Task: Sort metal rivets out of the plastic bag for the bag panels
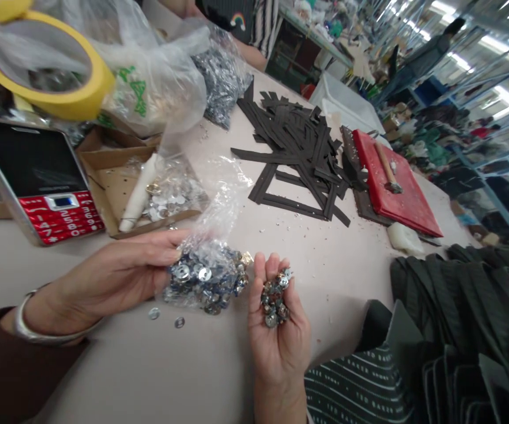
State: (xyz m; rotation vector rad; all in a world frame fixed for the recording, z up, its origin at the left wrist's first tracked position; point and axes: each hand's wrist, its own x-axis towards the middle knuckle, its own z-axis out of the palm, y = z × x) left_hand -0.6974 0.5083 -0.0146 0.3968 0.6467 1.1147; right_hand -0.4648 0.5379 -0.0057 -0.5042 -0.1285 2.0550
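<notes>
My left hand point(135, 265) grips a clear plastic bag point(201, 280) full of small round metal snap fasteners, thumb on top. The bag's right end lies close beside my right hand point(280, 330). That hand is palm up with its fingers curled, cupping a small heap of metal snap fasteners point(275, 300). Two loose metal discs lie on the table below the bag, one a silver disc point(154, 313) and the other a darker disc point(179, 322).
Left stand a red-keyed phone point(60, 212), a cardboard box point(113, 176) of white pieces, and yellow tape point(99, 88). Black strips point(298, 141) lie ahead. A hammer point(386, 168) rests on a red block point(413, 200). Dark fabric pieces point(457, 318) are piled right. Another person's arm point(252, 56) is across the table.
</notes>
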